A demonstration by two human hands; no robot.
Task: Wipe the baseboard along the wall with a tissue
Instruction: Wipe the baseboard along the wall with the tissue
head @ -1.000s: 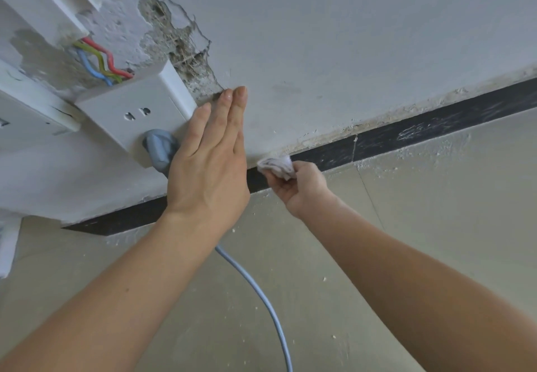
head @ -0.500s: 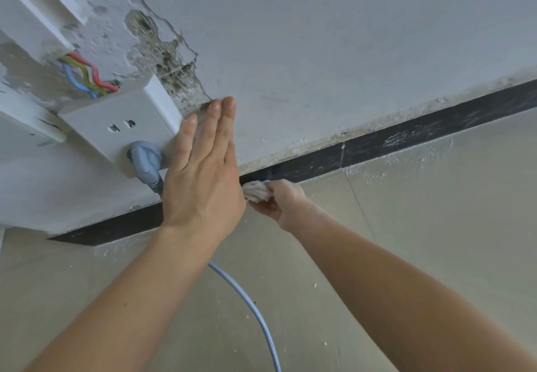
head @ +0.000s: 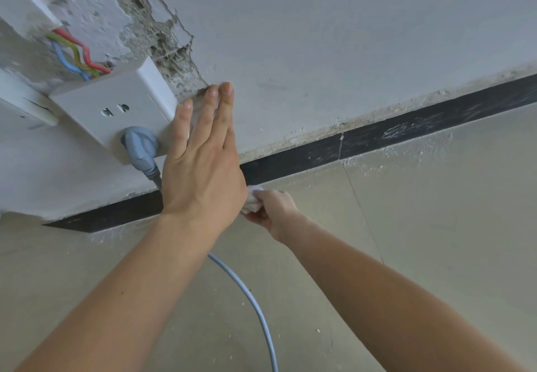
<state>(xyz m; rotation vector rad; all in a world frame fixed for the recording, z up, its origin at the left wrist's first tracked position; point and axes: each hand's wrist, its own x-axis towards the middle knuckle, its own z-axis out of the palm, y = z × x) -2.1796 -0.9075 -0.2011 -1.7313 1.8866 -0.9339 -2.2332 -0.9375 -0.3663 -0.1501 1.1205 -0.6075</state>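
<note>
Down at floor level, a right hand [head: 274, 211] pinches a crumpled tissue [head: 252, 198] at the black baseboard [head: 406, 126] while the left hand [head: 203, 174] rests, fingers [head: 223, 115] straight, on the wall [head: 348, 37] beside a socket [head: 116, 110]; a leftward wipe could snag the plugged cable [head: 250, 294].

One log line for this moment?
right hand: holds tissue at baseboard | left hand: flat on wall by socket | plug: in socket
</note>
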